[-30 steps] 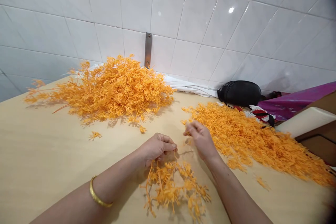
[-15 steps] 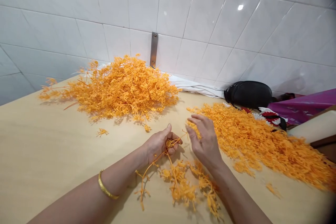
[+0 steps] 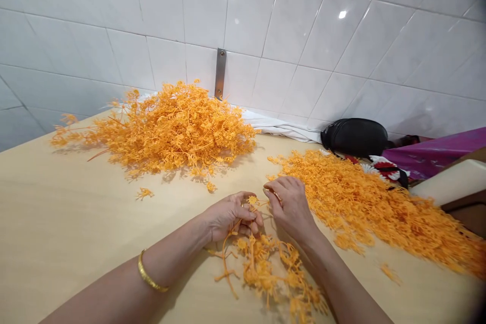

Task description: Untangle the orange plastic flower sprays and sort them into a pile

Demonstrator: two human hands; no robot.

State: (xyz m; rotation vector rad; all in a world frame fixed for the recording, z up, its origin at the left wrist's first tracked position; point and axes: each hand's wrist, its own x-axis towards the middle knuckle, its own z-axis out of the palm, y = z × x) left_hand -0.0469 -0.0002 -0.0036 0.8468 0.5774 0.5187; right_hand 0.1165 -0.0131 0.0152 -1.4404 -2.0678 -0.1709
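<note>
My left hand, below a gold bangle on the forearm, is closed on an orange artificial flower sprig. The sprig's thin branches and small plastic blossoms hang down between my forearms, close to the table. One blossom shows at the fingertips of the left hand. Just to the right, my right hand pinches a thin orange stem that runs across from the left hand. The exact grip of the right fingertips is partly hidden.
A bushy heap of orange sprigs lies at the back left of the table. Loose orange pieces form a long pile on the right. Behind it are a black pouch and purple cloth. A tiled wall closes the back.
My right hand's fingers have closed from a spread pose to a pinch. The left thumb has come down onto the sprig, and the hanging branches have shifted slightly.
</note>
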